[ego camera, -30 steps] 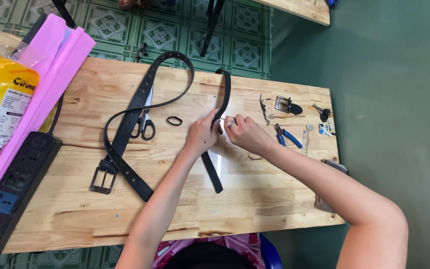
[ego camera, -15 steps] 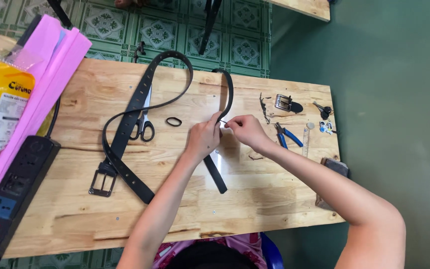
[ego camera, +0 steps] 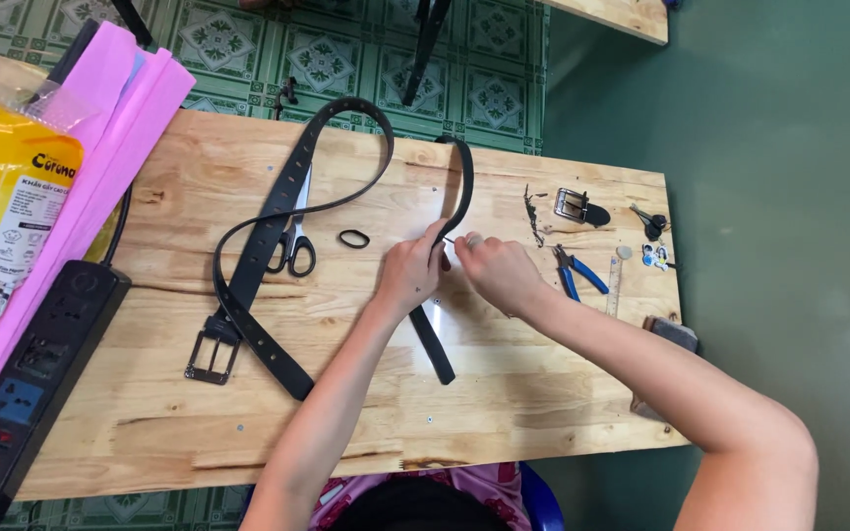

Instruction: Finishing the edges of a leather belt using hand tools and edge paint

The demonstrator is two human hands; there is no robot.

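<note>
Both hands, left [ego camera: 412,275] and right [ego camera: 497,272], pinch the black belt strap [ego camera: 463,187] on the counter [ego camera: 504,393]; best keep the strap flat and taut between them.

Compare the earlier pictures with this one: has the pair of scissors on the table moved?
No. The scissors lie in the same place beside the buckled belt, left of the small black loop, on the wooden table.

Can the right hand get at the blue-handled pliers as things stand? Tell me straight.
Probably yes. The right hand is busy on the black belt strap with the left hand, but the blue-handled pliers lie just beside it on bare wooden table, with nothing between them. It would have to let go first.
</note>
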